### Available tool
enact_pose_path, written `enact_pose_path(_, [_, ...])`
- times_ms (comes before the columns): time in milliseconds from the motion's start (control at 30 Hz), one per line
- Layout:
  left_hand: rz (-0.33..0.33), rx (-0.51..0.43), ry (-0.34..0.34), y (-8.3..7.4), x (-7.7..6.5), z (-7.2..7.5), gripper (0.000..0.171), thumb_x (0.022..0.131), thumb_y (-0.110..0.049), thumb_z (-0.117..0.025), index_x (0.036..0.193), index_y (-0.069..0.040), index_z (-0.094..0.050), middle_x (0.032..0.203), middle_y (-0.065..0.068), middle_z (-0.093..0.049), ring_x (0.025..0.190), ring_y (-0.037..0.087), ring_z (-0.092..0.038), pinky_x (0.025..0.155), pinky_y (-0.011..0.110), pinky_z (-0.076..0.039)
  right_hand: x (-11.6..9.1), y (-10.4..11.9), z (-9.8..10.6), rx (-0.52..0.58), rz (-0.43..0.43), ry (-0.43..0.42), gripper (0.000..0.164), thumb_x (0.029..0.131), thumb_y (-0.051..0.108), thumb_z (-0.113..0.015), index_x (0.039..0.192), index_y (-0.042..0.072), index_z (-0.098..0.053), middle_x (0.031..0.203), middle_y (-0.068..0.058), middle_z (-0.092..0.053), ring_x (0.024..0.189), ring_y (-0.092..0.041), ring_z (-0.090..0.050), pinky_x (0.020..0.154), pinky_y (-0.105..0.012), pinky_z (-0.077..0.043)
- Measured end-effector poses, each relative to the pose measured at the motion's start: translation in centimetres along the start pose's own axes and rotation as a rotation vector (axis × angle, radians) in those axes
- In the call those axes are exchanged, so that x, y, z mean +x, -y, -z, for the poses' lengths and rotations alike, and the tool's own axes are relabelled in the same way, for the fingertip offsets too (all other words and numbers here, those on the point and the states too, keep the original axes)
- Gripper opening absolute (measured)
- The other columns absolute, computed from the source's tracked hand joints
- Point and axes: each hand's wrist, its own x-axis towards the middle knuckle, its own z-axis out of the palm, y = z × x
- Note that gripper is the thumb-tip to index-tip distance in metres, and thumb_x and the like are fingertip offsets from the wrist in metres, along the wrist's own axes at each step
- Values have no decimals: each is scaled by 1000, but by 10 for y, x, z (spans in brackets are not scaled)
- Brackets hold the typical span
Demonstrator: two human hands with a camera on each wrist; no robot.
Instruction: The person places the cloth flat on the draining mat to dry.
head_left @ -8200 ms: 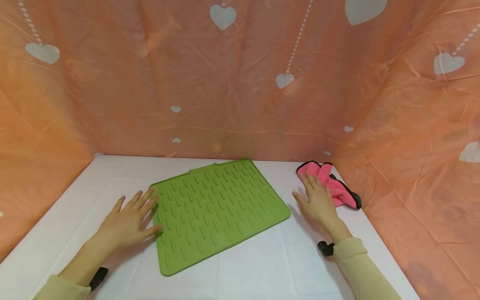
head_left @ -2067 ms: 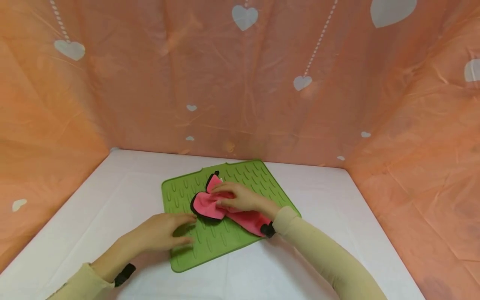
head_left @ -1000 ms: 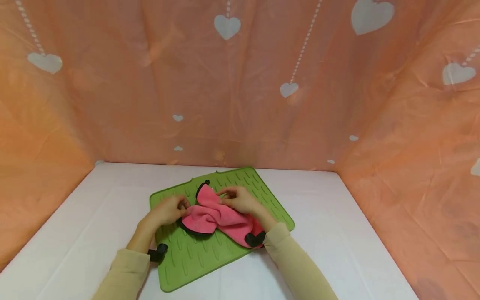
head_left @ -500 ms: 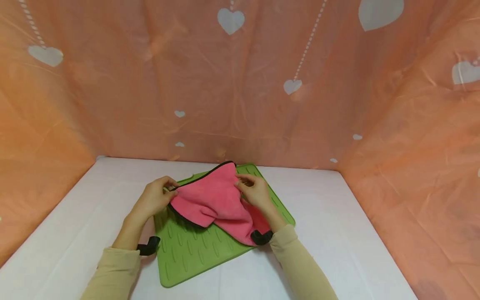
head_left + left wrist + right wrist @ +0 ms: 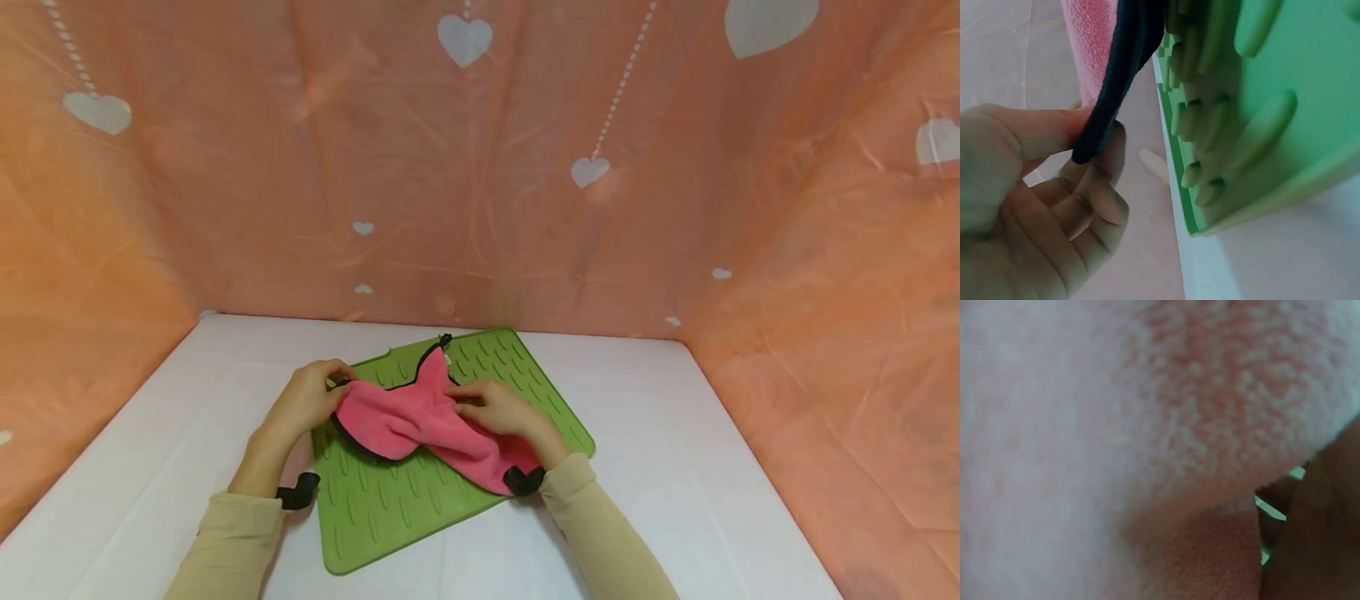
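A pink plush cloth (image 5: 420, 408) with black edging lies crumpled and partly spread on a ribbed green mat (image 5: 390, 508). My left hand (image 5: 307, 400) pinches the cloth's left corner; in the left wrist view, thumb and forefinger (image 5: 1107, 153) hold its black border (image 5: 1107, 106) beside the mat. My right hand (image 5: 498, 408) is at the middle of the cloth, with bent fingertips and thumb on its pink fabric. The cloth's far corner, with a small black loop (image 5: 446, 340), points away from me. Pink fabric fills most of the right wrist view and hides the right fingertips.
The mat sits at an angle on a white-covered table (image 5: 637, 467). Orange curtains printed with white hearts (image 5: 465, 40) enclose the back and both sides. A black device (image 5: 298, 492) is strapped to the left wrist and another (image 5: 523, 481) to the right.
The cloth came from the table's right side onto the mat. Half a second ago both hands held its far edge raised and stretched; now that edge sags, and the right hand is lower.
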Motion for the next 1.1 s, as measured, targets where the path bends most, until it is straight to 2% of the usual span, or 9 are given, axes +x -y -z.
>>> enact_pose_path(67, [1,7,24,0,-1,0,16,97,-1,-66,111,4,-72,105,24,-71,93,39,-69,80,53,-56,-1,0,-1,11,3,34,37,105,20,-62,141,12,-66,136,-9,-67,122,-26,-61,101,-43,-51])
enact_pose_path(133, [2,8,44,0,-2,1,16,97,-1,-65,111,4,-72,106,24,-71,94,39,-69,81,53,-56,-1,-1,0,39,7,21,36,105,18,-62,140,10,-67,135,-10,-68,121,-26,-62,99,-41,-52])
enact_pose_path(267, [6,10,53,-1,0,2,18,97,-2,-65,113,4,-71,107,24,-71,96,38,-68,82,54,-55,1,-6,2,84,12,-74,31,103,12,-63,133,5,-71,128,-13,-71,115,-28,-67,94,-39,-56])
enact_pose_path(367, [13,11,44,-2,2,3,19,97,-3,-66,114,4,-71,107,23,-71,98,39,-68,84,55,-54,3,-10,7,81,-24,-146,28,101,8,-65,128,3,-72,123,-14,-73,109,-30,-70,93,-41,-57])
enact_pose_path(433, [16,9,44,-2,3,3,19,98,-4,-66,114,5,-70,108,23,-71,98,39,-67,84,55,-54,4,-12,10,64,-53,-162,26,100,7,-66,124,2,-74,119,-13,-74,107,-30,-71,93,-42,-57])
enact_pose_path(667, [41,23,55,0,2,3,20,98,-5,-67,115,4,-70,108,23,-71,104,42,-66,86,56,-53,4,-14,14,3,-67,-92,22,97,9,-69,117,3,-76,104,-9,-76,98,-22,-70,86,-33,-56])
enact_pose_path(967, [50,32,78,-3,0,0,20,98,-5,-67,115,5,-70,109,23,-71,107,44,-65,88,58,-53,4,-21,4,-36,-139,-93,21,92,4,-69,111,4,-78,93,-4,-72,83,-11,-60,75,-25,-50])
enact_pose_path(1100, [54,41,93,-2,-1,-1,21,98,-5,-66,117,5,-70,110,24,-70,108,45,-65,88,59,-52,3,-23,1,-31,-144,-107,15,92,5,-71,105,4,-78,87,-2,-70,78,-10,-57,71,-24,-48])
